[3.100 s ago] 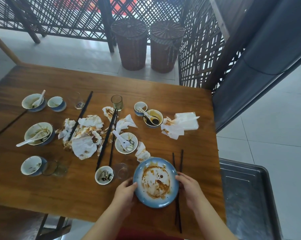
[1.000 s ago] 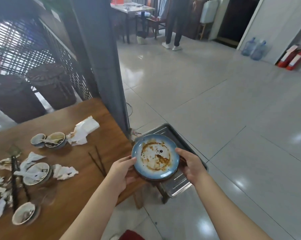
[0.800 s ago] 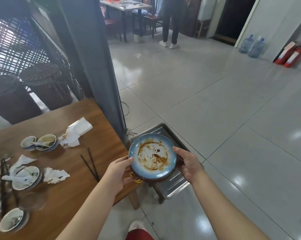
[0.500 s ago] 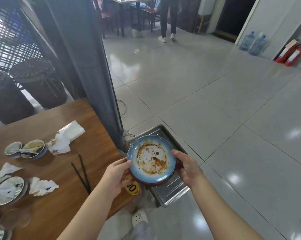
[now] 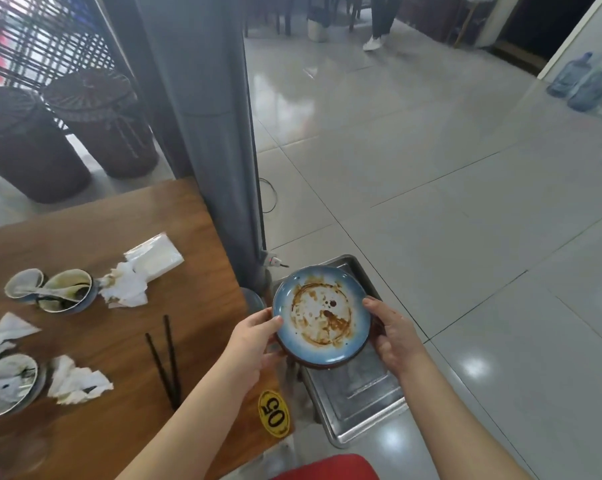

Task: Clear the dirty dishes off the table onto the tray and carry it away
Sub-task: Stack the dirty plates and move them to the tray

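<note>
I hold the round, blue-glazed plate between both hands. My left hand and right hand each grip the rim, thumb on top and fingers curled under. It hangs over the rectangular steel tray just off the corner of the wooden table, not yet set down. This looks like an early dish of the clearing. Next it needs lowering level onto the tray's ribbed bottom, since the brown sauce smear looks slick. Sauce bowls, crumpled napkins and black chopsticks wait on the table.
</note>
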A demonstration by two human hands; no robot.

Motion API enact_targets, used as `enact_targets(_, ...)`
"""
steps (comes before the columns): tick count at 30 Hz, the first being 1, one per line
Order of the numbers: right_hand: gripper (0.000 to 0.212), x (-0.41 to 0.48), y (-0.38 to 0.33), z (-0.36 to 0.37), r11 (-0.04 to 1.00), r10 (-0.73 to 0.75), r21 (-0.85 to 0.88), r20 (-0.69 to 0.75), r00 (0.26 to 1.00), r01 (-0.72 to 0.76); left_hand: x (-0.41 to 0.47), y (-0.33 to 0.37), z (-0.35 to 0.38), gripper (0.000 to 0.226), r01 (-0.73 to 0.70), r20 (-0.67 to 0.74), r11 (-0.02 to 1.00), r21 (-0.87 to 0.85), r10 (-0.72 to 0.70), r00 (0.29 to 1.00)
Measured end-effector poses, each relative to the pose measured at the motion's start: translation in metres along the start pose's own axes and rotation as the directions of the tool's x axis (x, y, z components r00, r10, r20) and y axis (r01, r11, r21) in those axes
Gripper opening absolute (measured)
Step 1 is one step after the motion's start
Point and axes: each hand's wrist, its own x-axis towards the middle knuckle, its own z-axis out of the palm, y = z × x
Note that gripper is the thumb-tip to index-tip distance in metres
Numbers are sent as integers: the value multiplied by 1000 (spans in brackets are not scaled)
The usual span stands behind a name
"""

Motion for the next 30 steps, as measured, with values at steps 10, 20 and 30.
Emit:
enact_targets(10, 61, 58, -14, -1, 981, 68, -183, 17, 998, -63, 29, -7, 27, 30, 54, -57, 997, -62, -57, 997)
enact_targets(20, 22, 146, -8, -24, 920, 169, -362, 11, 986, -153, 90, -35, 89, 30, 152, -294, 971, -185, -202, 934)
enact_targets(30, 22, 243, 26, -49, 847, 264, -484, 22, 964, -221, 197, -69, 116, 30, 180, -411, 925, -336, -316, 855)
